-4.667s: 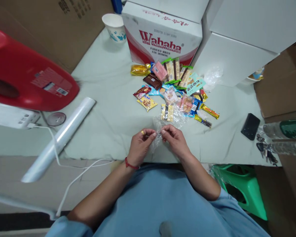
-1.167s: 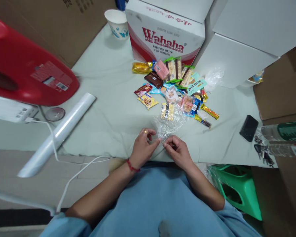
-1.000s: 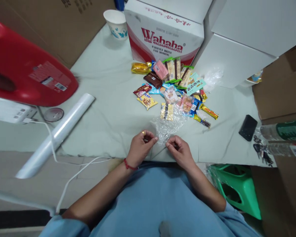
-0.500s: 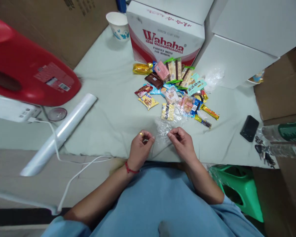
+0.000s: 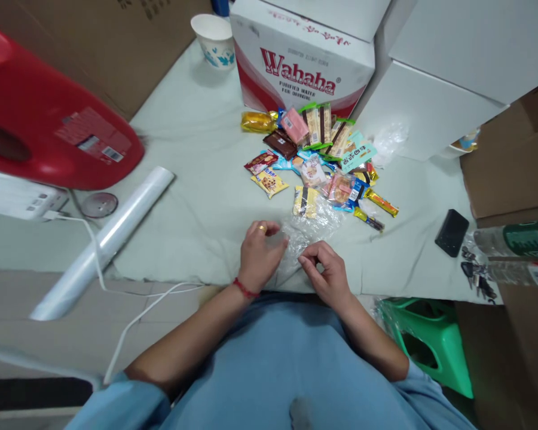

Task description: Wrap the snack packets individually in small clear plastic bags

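Crumpled clear plastic film (image 5: pixel 299 234) lies at the table's front edge, between my hands. My right hand (image 5: pixel 328 272) pinches its near edge between thumb and forefinger. At the film's left side is my left hand (image 5: pixel 260 254), thumb and curled fingers apart with a gap between them; nothing shows in its grip. Just beyond the film lies a yellow snack packet (image 5: pixel 305 202). Behind it is a heap of wrapped snacks, among them a pink packet (image 5: pixel 295 125), a dark brown packet (image 5: pixel 280 144) and a mint-green packet (image 5: pixel 357 151).
A Wahaha carton (image 5: pixel 302 65) and a paper cup (image 5: pixel 214 42) stand at the back. On the left are a red jug (image 5: pixel 49 113), a plastic roll (image 5: pixel 103 242) and a white cable (image 5: pixel 96 245). A black case (image 5: pixel 452 233), keys (image 5: pixel 477 278) and bottles (image 5: pixel 515 240) lie right.
My left hand has moved right and slightly forward, its thumb and fingers spreading apart. My right hand has shifted a little left and nearer to me, still pinching the film.
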